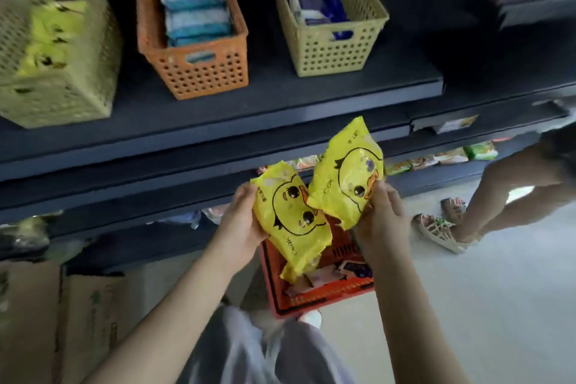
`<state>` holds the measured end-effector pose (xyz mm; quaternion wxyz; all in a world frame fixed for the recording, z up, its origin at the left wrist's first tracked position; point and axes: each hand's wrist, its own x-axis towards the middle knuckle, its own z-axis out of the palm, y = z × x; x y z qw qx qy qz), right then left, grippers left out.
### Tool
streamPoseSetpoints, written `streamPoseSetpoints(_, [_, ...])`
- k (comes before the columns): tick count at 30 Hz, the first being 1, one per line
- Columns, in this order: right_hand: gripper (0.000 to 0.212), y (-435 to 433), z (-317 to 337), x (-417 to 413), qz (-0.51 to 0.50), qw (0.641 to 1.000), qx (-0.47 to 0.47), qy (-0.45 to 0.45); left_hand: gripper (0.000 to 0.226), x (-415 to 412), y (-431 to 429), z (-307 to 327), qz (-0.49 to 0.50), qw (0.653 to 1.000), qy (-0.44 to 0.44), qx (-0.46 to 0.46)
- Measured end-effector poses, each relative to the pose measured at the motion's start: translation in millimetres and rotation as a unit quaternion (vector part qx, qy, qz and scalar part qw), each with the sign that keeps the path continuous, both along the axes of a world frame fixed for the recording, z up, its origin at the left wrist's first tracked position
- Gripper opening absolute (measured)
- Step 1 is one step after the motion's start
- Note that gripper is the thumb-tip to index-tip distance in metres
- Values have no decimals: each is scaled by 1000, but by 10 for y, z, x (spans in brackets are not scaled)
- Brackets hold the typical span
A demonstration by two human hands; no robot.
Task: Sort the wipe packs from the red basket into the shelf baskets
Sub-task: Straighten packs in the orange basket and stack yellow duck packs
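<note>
Wipe packs, two yellow duck ones: left hand [241, 221] grips one [291, 218], right hand [385, 218] grips the other [347, 171], above the red basket [324, 293]. Next, likely the far-left basket [56, 50] holding matching yellow packs.

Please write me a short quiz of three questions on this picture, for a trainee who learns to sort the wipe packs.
1. True or false: the left hand holds one yellow duck pack and the right hand holds a second duck pack.
2. Which shelf basket already holds yellow packs? A. the left basket B. the orange basket C. the right basket
3. Fill in: the red basket stands on the ____.
Key: 1 true; 2 A; 3 floor.
</note>
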<state>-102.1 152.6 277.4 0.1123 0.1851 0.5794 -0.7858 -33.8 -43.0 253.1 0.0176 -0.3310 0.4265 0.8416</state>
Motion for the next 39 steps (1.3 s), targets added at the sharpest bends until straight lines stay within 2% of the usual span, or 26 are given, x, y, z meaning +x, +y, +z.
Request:
streamPoseSetpoints(2, [20,-259,233,31,54,998,-2,20,20,73,-136,306,25,1000,13,12])
streamPoseSetpoints(5, [42,-632,511,85,84,994,-63,7,24,170,-451,688,28,999,39,12])
streamPoseSetpoints(7, [44,-864,638,122,102,989,-104,1,24,237,-725,902,18,998,56,-8])
streamPoseSetpoints(10, [55,-1297,838,230,166,980,-109,17,37,334,-1166,1162,-1,995,89,-48])
streamPoseSetpoints(14, [47,-1899,1077,397,156,981,-114,26,37,488,-1805,1378,-5,995,74,-61])
streamPoseSetpoints(21, [49,-2784,1467,570,188,967,-162,54,40,775,-2739,1569,44,996,70,25])
streamPoseSetpoints(25, [40,-3177,1759,512,191,975,-91,69,47,800,-3224,1664,58,993,95,47])
streamPoseSetpoints(30, [25,-3665,1982,258,170,978,29,120,49,654,-3764,1830,113,991,73,2])
streamPoseSetpoints(35, [33,-4104,1970,-243,208,976,-5,57,53,356,-4308,1926,165,984,46,-48])
streamPoseSetpoints(39, [26,-4453,1872,-684,259,966,-18,18,61,127,-4633,1925,175,982,11,-75])
